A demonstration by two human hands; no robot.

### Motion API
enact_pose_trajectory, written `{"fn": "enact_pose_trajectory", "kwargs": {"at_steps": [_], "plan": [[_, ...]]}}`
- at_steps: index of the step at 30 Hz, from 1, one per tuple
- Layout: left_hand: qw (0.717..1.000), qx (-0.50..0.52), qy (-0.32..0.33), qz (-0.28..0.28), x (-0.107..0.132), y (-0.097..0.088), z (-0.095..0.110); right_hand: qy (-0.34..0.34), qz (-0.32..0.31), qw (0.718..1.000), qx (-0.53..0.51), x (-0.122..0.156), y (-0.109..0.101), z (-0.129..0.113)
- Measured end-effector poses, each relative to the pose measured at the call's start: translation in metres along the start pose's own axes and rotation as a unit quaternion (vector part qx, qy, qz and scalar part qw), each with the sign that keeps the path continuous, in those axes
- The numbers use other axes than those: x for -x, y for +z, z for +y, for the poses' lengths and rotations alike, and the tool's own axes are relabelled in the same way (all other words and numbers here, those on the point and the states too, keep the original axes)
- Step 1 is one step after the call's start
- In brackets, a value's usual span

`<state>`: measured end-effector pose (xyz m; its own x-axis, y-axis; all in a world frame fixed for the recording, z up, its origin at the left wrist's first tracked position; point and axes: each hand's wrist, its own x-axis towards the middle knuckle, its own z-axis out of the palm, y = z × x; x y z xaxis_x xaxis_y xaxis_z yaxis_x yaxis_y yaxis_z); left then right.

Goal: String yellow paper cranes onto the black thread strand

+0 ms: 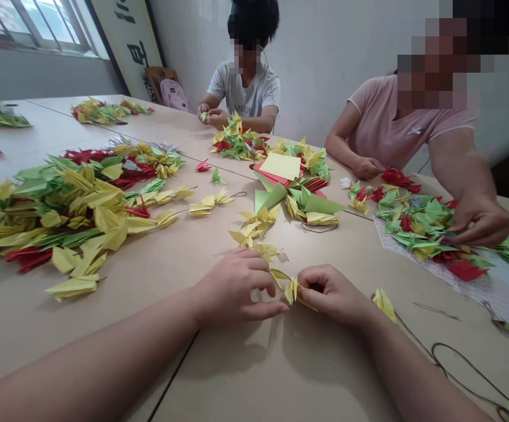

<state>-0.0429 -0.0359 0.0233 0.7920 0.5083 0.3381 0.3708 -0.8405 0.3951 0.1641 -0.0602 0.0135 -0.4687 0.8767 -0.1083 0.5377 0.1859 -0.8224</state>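
Just above the tabletop, my right hand [336, 294] pinches a small folded yellow paper crane [291, 289] between thumb and fingers. My left hand [241, 285] is beside it on the left, its thumb stretched toward the crane and its fingers curved but apart. Past my left fingertips, a strand of yellow paper cranes [254, 228] runs away across the table. To the right of my right wrist, another yellow crane [384, 305] sits by a dark cord [417, 343] that curls toward the lower right.
A big heap of yellow, green and red cranes [74, 205] covers the left of the table [219, 375]. Square paper sheets [281, 166] are stacked ahead. Across the table one person [248, 88] folds green paper; another person [413, 135] reaches over a crane pile [417, 220] at right.
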Motion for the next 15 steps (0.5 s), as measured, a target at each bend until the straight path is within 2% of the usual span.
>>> {"fn": "enact_pose_trajectory", "kwargs": {"at_steps": [8,15], "plan": [[1.000,0.020,0.015,0.002,0.003,-0.004,0.006,-0.060,0.004,0.998,0.003,0.001,0.013,-0.010],[0.998,0.043,-0.009,-0.037,0.001,-0.004,0.003,-0.051,-0.031,0.996,-0.064,0.001,0.008,-0.007]]}}
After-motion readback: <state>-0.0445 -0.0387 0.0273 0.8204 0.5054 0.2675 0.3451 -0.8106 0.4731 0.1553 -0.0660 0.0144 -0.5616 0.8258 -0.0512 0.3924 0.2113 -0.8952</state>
